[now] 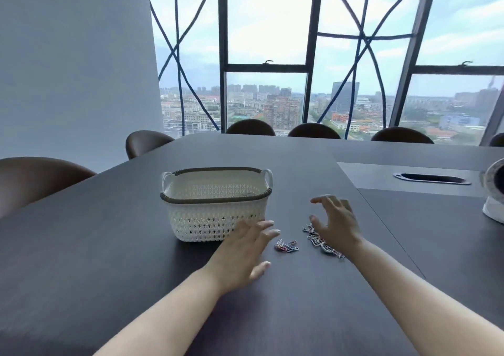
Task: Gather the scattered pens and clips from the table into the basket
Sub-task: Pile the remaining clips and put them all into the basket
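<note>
Clips [286, 246] lie in two small heaps at lower centre of the frame, on the table [109, 246] just right of the basket [215, 205]. Left hand [245, 249] and right hand [336, 222] hover beside them, fingers spread, holding nothing.

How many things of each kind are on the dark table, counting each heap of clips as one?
White plastic lattice basket with a dark rim: 1
Small heap of coloured paper clips: 1
Larger heap of silver metal clips: 1
White rounded device at the right edge, partly cut off: 1
Pens: 0 visible
Total: 4
</note>
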`<act>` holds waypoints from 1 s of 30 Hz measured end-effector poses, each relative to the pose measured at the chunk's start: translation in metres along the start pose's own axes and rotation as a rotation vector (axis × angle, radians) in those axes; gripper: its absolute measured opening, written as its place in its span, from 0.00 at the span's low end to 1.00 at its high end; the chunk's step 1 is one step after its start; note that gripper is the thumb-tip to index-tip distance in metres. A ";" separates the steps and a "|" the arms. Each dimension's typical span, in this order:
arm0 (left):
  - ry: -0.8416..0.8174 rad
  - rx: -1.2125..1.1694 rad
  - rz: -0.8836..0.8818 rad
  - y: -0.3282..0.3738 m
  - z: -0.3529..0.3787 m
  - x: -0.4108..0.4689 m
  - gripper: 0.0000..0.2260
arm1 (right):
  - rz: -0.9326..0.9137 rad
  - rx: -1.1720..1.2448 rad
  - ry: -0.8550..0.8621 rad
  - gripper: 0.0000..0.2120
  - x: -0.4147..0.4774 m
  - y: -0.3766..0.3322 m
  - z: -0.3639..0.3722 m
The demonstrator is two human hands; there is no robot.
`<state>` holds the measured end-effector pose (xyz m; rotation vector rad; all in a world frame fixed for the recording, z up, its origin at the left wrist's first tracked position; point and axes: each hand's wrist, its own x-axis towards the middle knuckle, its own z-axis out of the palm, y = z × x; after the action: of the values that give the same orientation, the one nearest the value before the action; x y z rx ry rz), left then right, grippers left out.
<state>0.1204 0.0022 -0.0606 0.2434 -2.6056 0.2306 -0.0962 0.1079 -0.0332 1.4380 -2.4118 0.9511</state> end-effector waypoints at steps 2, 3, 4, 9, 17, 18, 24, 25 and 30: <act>-0.297 -0.210 -0.106 0.022 0.014 0.019 0.32 | 0.154 -0.136 -0.188 0.33 -0.018 0.040 -0.014; -0.420 -0.270 -0.183 0.027 0.020 0.029 0.36 | 0.232 -0.179 -0.294 0.40 -0.028 0.056 -0.021; -0.497 -0.295 -0.235 0.031 0.027 0.040 0.40 | 0.301 -0.214 -0.390 0.46 -0.037 0.068 -0.027; -0.614 -0.233 -0.274 0.036 0.062 0.090 0.43 | 0.302 -0.357 -0.552 0.53 -0.052 0.094 -0.027; -0.549 -0.284 -0.213 0.018 0.101 0.137 0.34 | 0.127 -0.238 -0.516 0.47 0.004 0.102 0.002; -0.543 -0.298 -0.193 0.016 0.103 0.140 0.31 | 0.106 -0.227 -0.519 0.45 0.011 0.104 0.005; -0.326 -0.347 -0.202 0.013 0.106 0.141 0.17 | -0.025 -0.125 -0.462 0.25 0.026 0.109 0.012; -0.318 -0.354 -0.222 0.015 0.104 0.140 0.15 | -0.039 -0.106 -0.418 0.22 0.024 0.109 0.011; -0.297 -0.232 -0.271 0.023 0.099 0.136 0.15 | -0.044 -0.130 -0.302 0.14 0.015 0.102 0.009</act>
<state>-0.0475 -0.0138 -0.0791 0.5802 -2.8173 -0.2184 -0.1883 0.1248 -0.0780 1.6817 -2.5778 0.5900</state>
